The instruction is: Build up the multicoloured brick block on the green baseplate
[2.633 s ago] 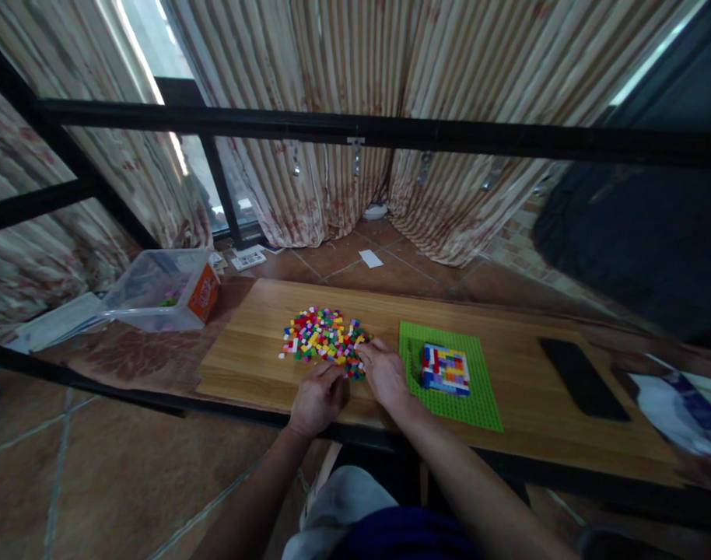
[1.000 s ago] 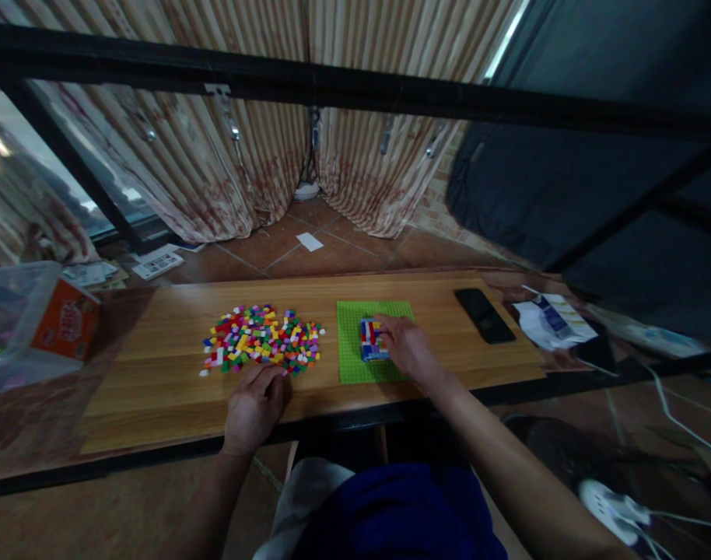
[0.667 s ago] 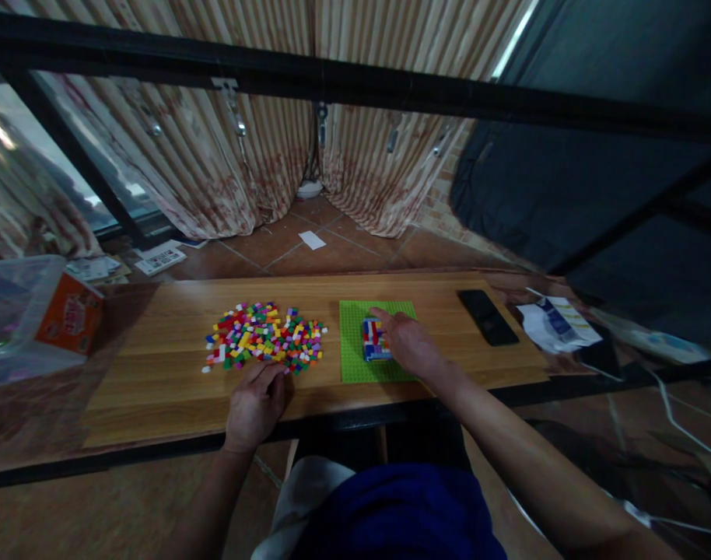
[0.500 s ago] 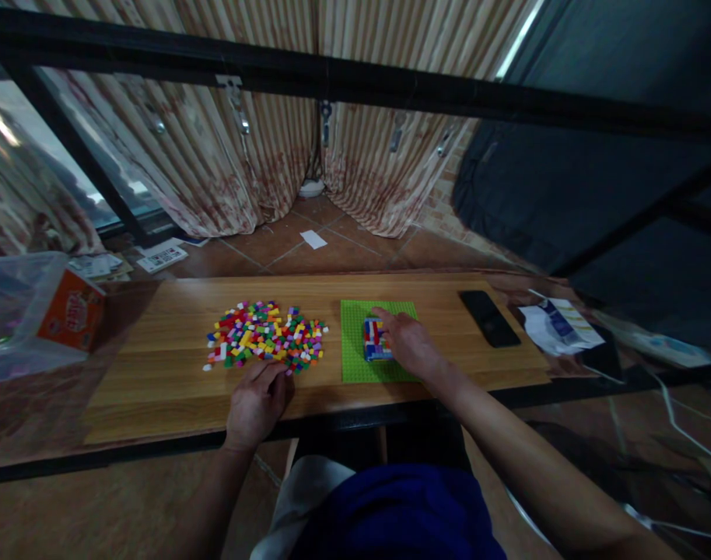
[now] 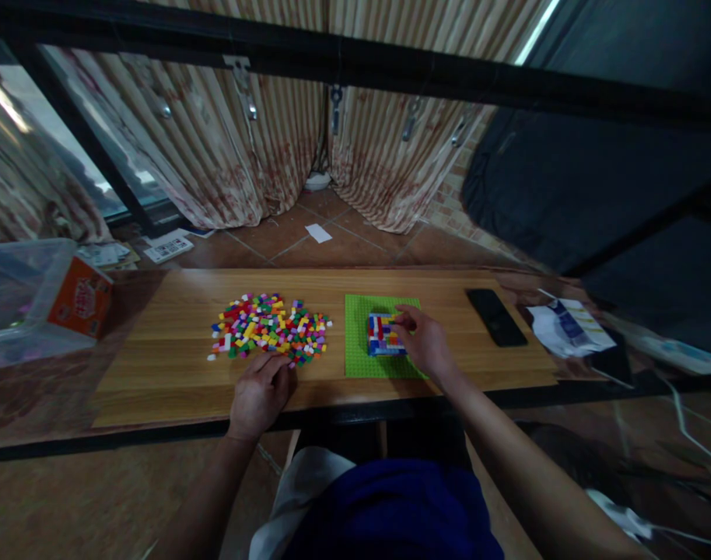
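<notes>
A block of joined, many-coloured toy bricks [image 5: 382,336] sits on the green baseplate [image 5: 355,364]. My right hand [image 5: 425,338] is at its right side, thumb and fingertips bent together over the right part of the bricks; whether a brick is between them is too small to see. At the near edge of a heap of loose toy bricks [image 5: 256,325] rests my left hand [image 5: 263,389]. Its fingers are curled and pinched by the heap, and what they hold, if anything, I cannot make out.
The wooden board [image 5: 157,373] carries a black phone [image 5: 496,317] to the right. Beyond the board's right end lie a crumpled packet [image 5: 571,327] and a dark flat object. A clear plastic bin [image 5: 29,303] with an orange label stands at the left. A black bar [image 5: 390,58] crosses above.
My right hand has drawn back to the right, its fingers going from stretched over the bricks to bent together, so more of the bricks shows. My left hand stays by the heap.
</notes>
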Motion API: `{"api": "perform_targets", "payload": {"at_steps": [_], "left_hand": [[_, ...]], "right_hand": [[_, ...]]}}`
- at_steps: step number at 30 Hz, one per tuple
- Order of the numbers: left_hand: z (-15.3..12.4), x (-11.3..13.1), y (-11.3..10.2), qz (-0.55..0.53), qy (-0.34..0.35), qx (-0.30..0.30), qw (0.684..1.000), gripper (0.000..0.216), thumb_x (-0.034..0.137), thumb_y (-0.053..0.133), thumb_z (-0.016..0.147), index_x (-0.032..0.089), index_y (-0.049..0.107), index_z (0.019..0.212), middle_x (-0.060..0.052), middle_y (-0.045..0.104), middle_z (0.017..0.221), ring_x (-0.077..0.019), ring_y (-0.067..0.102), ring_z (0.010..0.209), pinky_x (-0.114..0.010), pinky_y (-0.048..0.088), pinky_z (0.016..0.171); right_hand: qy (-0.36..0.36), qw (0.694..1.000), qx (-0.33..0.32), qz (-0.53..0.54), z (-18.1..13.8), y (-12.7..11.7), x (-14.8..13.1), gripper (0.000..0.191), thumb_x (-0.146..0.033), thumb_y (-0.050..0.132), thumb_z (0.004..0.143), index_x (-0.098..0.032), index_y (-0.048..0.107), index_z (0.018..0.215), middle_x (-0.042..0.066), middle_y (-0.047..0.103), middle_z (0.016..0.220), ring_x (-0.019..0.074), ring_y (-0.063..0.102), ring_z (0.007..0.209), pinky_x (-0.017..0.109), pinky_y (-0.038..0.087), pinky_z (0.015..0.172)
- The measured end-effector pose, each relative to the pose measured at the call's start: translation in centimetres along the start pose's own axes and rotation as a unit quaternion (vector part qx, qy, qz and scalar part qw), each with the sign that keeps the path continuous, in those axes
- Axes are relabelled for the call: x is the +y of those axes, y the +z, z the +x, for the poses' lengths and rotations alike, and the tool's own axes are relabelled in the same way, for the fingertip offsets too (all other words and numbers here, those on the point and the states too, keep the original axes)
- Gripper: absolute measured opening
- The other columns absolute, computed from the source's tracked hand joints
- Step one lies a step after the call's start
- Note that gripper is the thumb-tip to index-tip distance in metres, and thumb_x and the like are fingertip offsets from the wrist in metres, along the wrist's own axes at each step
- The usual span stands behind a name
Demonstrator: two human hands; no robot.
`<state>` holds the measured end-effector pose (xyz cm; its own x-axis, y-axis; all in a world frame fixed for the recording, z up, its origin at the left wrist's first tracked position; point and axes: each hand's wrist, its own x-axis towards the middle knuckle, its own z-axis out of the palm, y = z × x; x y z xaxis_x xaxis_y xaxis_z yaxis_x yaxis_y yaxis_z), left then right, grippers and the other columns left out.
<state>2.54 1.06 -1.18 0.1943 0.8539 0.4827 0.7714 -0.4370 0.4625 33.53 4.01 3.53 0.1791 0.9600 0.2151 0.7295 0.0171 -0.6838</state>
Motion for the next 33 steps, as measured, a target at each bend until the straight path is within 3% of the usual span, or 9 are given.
{"api": "perform_targets", "payload": {"at_steps": [21,28,33], "left_hand": [[-0.1,-0.1,0.1,0.013,0.016,0.012,1.000,0.012,0.021,0.054,0.090,0.019,0.066,0.089,-0.006,0.069,0.090,-0.0174,0.065,0.086,-0.029,0.053,0.080],[0.0,0.0,0.1,0.006,0.016,0.009,1.000,0.012,0.020,0.054,0.089,0.019,0.065,0.088,-0.005,0.069,0.088,-0.0177,0.064,0.084,-0.030,0.053,0.079],[-0.1,0.0,0.1,-0.005,0.007,0.006,1.000,0.012,0.019,0.053,0.090,0.019,0.065,0.087,-0.005,0.068,0.088,-0.0177,0.063,0.085,-0.030,0.052,0.079]], "right_hand": [[0.030,0.999,0.009,0.036,0.6,1.2,0.9,0.029,-0.020,0.063,0.072,-0.015,0.069,0.100,0.005,0.066,0.084,0.0162,0.061,0.072,0.033,0.051,0.074],[0.019,0.999,0.001,0.038,0.8,1.7,1.5,0.031,-0.017,0.059,0.072,-0.018,0.069,0.101,0.003,0.066,0.084,0.0158,0.061,0.072,0.032,0.052,0.072],[-0.012,0.999,0.034,0.013,0.4,1.4,1.1,0.025,-0.024,0.060,0.076,-0.019,0.069,0.098,0.004,0.066,0.081,0.0177,0.060,0.071,0.035,0.051,0.072]]}}
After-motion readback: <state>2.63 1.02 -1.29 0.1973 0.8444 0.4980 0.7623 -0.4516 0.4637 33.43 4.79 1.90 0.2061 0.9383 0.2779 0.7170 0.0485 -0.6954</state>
